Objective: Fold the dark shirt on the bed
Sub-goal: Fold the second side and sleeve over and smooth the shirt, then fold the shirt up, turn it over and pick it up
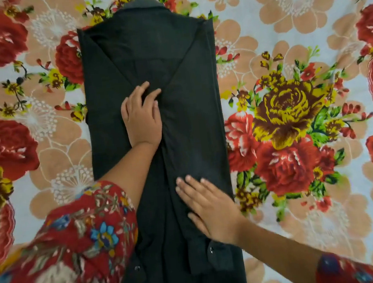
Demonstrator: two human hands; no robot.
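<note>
The dark shirt [179,56] lies flat down the middle of the bed, collar at the far end. Both sides and both sleeves are turned in, so it forms a long narrow strip, with the sleeve cuffs and buttons near the close end. My left hand [141,118] rests palm down on the shirt's middle where the two sleeves meet, fingers pointing away. Lower down and to the right, my right hand [211,208] presses flat on the folded sleeve with fingers spread.
The bedsheet [291,98] has a bold floral print of red, yellow and peach flowers and spreads wide on both sides of the shirt. My red floral sleeve [72,250] covers the lower left corner.
</note>
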